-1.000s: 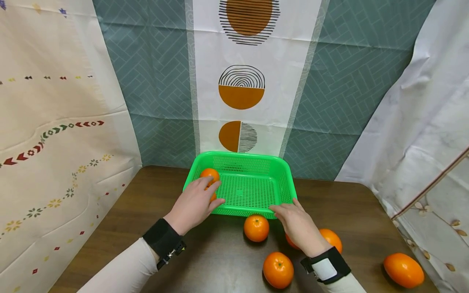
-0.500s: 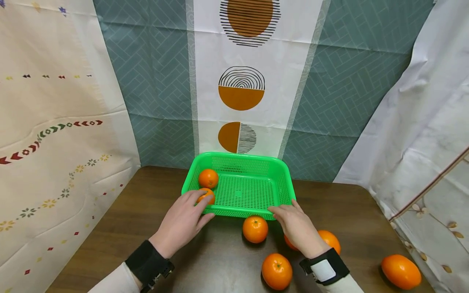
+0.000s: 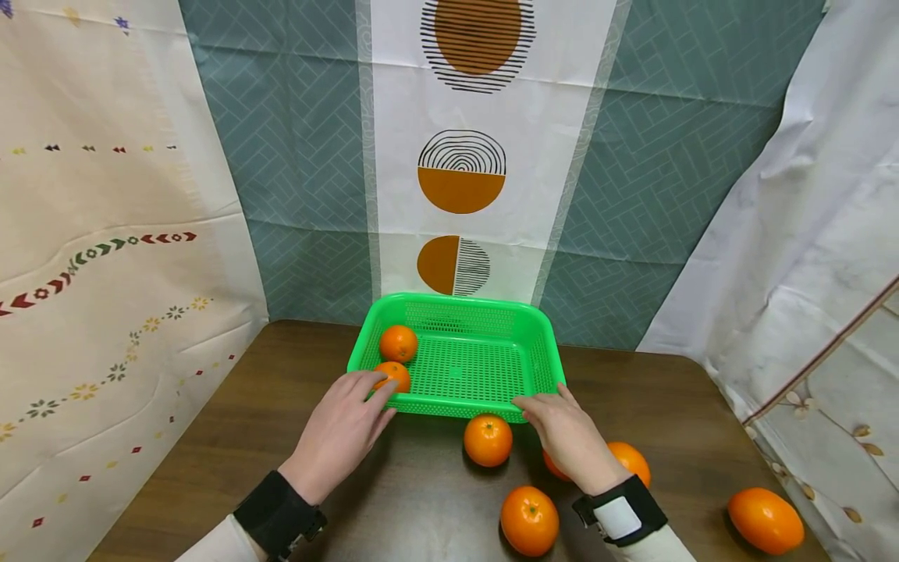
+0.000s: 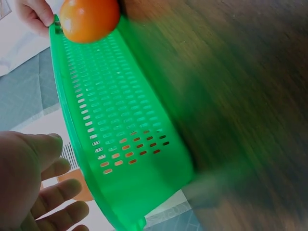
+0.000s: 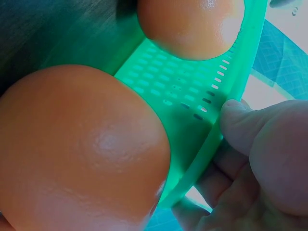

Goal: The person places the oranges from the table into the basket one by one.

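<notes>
The green basket (image 3: 460, 355) sits at the far middle of the dark wooden table (image 3: 211, 437), its long axis running left to right across the head view, open side up. Two oranges lie in its left end: the far orange (image 3: 398, 343) and the near orange (image 3: 395, 375) by the front corner. The left hand (image 3: 342, 429) lies flat at that corner, fingers straight and close together, fingertips over the rim beside the near orange. The right hand (image 3: 570, 437) rests at the front right corner, thumb and fingers pinching the rim.

On the table in front stand a middle orange (image 3: 488, 440), a front orange (image 3: 529, 520), one half hidden behind the right hand (image 3: 632, 460), and an oval one far right (image 3: 765, 520). Patterned cloths hang behind and at both sides.

The right wrist view alone shows the thumb (image 5: 240, 113) pressed on the basket's slotted wall from outside. The left wrist view, partly blurred, shows the left hand's fingers (image 4: 55, 195) relaxed and apart from the wall.
</notes>
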The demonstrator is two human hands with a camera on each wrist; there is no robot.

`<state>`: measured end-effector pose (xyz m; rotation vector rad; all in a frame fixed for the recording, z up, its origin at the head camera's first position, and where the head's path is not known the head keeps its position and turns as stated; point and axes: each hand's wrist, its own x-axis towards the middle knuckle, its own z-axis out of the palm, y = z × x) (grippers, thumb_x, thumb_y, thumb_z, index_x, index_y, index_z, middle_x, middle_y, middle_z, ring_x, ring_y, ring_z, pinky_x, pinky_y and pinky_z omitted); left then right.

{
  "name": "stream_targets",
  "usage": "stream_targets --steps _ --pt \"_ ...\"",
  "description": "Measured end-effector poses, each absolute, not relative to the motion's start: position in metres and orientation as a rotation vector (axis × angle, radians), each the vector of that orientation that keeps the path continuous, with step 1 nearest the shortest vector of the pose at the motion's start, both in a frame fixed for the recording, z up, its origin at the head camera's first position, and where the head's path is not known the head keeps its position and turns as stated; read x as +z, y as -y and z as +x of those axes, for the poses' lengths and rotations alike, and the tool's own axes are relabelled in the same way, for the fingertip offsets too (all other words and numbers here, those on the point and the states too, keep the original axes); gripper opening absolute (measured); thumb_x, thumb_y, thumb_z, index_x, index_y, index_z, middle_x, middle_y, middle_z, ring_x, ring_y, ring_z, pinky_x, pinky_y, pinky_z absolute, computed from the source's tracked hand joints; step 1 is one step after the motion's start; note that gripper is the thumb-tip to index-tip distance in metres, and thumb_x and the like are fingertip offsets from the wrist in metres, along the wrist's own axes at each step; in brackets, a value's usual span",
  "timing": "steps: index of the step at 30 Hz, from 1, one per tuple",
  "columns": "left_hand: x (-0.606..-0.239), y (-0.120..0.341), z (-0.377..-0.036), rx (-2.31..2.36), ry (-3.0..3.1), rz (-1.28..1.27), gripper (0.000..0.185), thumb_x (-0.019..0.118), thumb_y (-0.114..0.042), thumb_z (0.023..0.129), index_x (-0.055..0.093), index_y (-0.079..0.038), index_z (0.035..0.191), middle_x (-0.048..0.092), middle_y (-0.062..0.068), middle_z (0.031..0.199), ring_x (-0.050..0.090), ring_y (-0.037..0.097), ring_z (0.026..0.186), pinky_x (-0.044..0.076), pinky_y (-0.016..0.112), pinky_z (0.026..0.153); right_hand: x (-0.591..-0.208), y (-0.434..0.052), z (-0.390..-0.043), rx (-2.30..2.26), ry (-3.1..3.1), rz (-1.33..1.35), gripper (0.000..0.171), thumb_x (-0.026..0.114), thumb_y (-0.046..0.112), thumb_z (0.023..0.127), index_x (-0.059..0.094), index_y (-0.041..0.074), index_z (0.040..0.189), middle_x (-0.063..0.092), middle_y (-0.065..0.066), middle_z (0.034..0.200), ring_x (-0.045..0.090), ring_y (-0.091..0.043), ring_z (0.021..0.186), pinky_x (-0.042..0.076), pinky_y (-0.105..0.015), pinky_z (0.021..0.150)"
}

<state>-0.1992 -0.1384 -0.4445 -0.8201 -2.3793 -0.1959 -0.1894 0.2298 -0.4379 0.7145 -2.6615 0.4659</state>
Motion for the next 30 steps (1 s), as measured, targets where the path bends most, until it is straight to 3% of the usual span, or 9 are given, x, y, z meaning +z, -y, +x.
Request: stream_targets --steps 20,30 --pt "-0.456 0.140 -0.203 -0.227 2.379 -0.841 0.041 0.094 -0.011 0.090 0.077 -0.005 0.127 0.074 0.011 0.119 0.070 0.033 0.111 0.057 0.050 0.106 -0.437 -0.229 -0.188 0.453 2.687 0.707 0.028 0.077 -0.001 0.101 0.079 0.008 0.128 0.079 -0.005 0.113 0.075 -0.025 0.109 0.038 -0.067 0.122" --pt "-0.456 0.137 -0.210 -0.250 2.335 -0.844 0.033 0.095 -0.007 0.088 0.080 -0.008 0.118 0.075 0.007 0.111 0.071 0.030 0.102 0.061 0.045 0.096 -0.437 -0.228 -0.189 0.451 2.685 0.701 0.028 0.078 -0.001 0.101 0.080 0.008 0.127 0.080 -0.005 0.113 0.075 -0.025 0.109 0.039 -0.068 0.121"
